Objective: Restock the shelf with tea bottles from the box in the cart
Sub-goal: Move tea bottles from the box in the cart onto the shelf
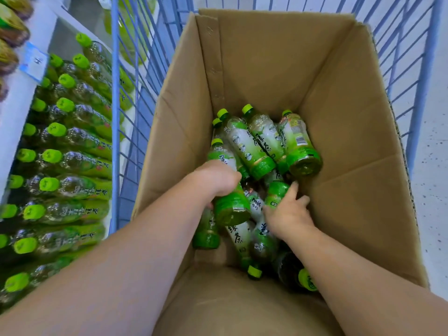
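Head view | left grip (215,178) clenched round green tea bottle (231,210), lying in cardboard box (339,105) in wire cart (116,117) | right grip (289,213) released, fingers spread over loose bottles (261,151) | risk: loose bottles could be dragged or toppled on lift-out.

Right margin: pale floor (434,190) flecked with dark specks. Upper left: blurred brown-and-green packaged goods (12,30); just below them, a blue-and-white price label (34,61), print unreadable. Top edge: a white cap (104,1).
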